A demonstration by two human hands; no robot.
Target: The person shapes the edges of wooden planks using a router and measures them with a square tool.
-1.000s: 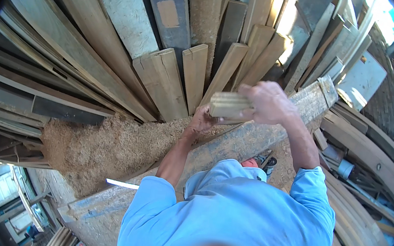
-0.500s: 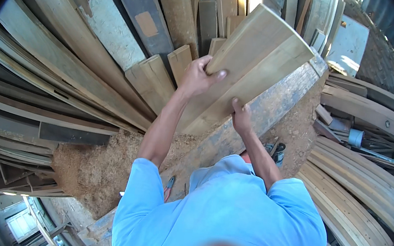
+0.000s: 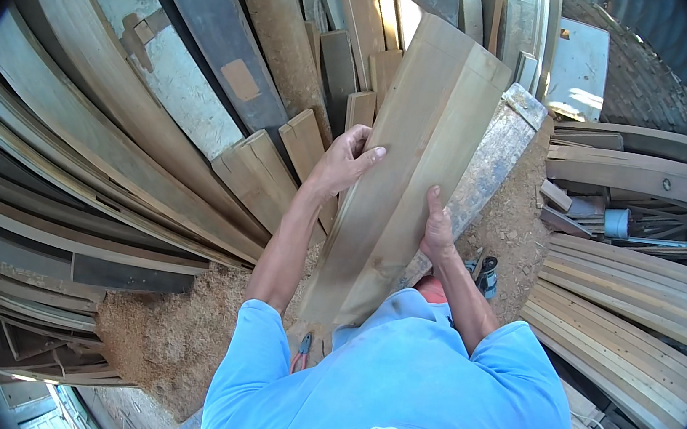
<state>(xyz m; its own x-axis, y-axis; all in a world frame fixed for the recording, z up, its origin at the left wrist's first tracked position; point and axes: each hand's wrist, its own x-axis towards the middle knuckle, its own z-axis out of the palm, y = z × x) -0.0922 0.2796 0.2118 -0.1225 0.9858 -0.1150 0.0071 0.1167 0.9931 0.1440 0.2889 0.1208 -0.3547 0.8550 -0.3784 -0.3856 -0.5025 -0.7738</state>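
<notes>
A long flat wooden board (image 3: 420, 138), with a darker and a lighter strip along its length, is held in front of me between both hands. My left hand (image 3: 347, 160) grips its left edge, the thumb lying on the face and the fingers curled behind. On the right edge, my right hand (image 3: 439, 224) clasps it with the thumb up on the face; its other fingers are hidden. The board slants from near my lap up to the far right, above a worn wooden bench plank (image 3: 504, 140).
Many tall boards (image 3: 251, 60) lean at the left and far side. Sawdust (image 3: 152, 332) covers the ground at left. Pliers (image 3: 301, 352) lie beside my left side, and a dark power tool (image 3: 486, 277) sits right of the bench. Stacked planks (image 3: 627, 331) fill the right.
The board has turned to a steeper angle and its near end has come closer to my lap. Both hands still grip it; my right hand's thumb now points more upward.
</notes>
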